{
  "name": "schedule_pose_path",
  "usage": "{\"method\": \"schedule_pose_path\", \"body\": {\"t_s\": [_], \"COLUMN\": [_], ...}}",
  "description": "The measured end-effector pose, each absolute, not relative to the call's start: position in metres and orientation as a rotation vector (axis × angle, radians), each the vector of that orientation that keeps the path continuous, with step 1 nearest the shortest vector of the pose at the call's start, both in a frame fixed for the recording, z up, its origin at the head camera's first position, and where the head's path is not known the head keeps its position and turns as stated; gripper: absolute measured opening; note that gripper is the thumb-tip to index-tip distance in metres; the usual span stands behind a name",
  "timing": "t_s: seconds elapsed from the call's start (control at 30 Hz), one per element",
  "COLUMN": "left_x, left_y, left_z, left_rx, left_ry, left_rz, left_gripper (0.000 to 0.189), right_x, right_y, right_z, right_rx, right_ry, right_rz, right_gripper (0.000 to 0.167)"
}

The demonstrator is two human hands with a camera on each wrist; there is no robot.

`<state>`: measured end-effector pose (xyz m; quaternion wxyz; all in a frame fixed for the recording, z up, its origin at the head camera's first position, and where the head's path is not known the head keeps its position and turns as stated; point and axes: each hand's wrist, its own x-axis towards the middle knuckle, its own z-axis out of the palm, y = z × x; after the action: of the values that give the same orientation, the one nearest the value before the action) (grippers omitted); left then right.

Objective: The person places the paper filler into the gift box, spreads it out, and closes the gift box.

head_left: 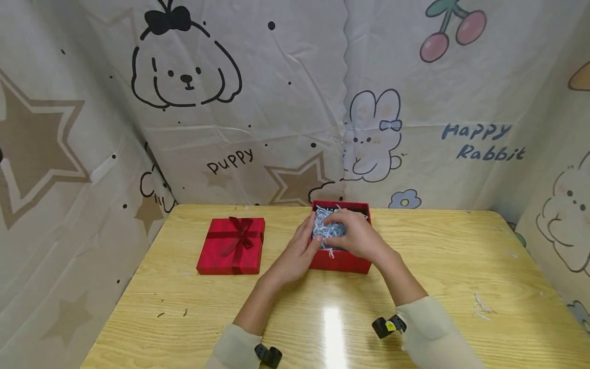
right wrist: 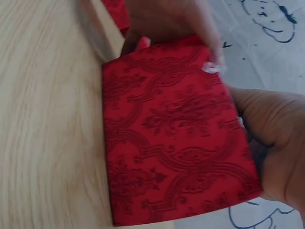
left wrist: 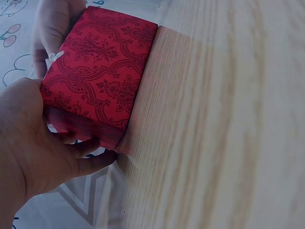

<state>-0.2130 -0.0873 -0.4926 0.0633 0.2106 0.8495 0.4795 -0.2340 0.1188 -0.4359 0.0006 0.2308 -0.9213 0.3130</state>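
A red patterned gift box [head_left: 341, 260] stands uncovered near the table's back edge, filled with pale blue-white shredded paper [head_left: 331, 225]. My left hand [head_left: 297, 251] holds the box by its left side, fingers along the outer wall and thumb up at the rim. In the left wrist view, that hand's fingertips [left wrist: 110, 156] lie low on the side, close to the table. From the right, my right hand [head_left: 357, 236] reaches over the rim, its thumb and fingers spread apart on the shredded paper. Its palm hides part of the filling.
To the left lies the box's red lid [head_left: 230, 246] with a dark red ribbon bow [head_left: 241, 238]. White paper shreds [head_left: 481, 303] are scattered at the table's right, and small dark bits [head_left: 185, 311] at the left. A printed cloth [head_left: 295, 102] hangs right behind the table.
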Motion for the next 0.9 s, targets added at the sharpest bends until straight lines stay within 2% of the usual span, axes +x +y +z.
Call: {"method": "schedule_pose_path", "body": {"t_s": [0.37, 0.57, 0.7, 0.9], "left_x": [-0.214, -0.212, -0.211, -0.214], "left_y": [-0.086, -0.086, -0.086, -0.087], "left_z": [-0.492, -0.497, -0.498, -0.494], "left_rx": [0.65, 0.616, 0.604, 0.617], "left_ry": [2.553, 2.549, 2.548, 2.557], "left_rz": [1.482, 1.472, 1.448, 1.44], "left_gripper": [0.071, 0.071, 0.073, 0.074], "right_x": [-0.258, -0.257, -0.25, -0.242], "right_y": [0.11, 0.11, 0.118, 0.143], "right_z": [-0.448, -0.452, -0.437, -0.393], "right_rx": [0.613, 0.559, 0.569, 0.56], "right_ry": [-3.068, -3.075, -3.029, -2.965], "right_rz": [0.783, 0.796, 0.91, 1.173], "right_gripper": [0.045, 0.046, 0.047, 0.046]}}
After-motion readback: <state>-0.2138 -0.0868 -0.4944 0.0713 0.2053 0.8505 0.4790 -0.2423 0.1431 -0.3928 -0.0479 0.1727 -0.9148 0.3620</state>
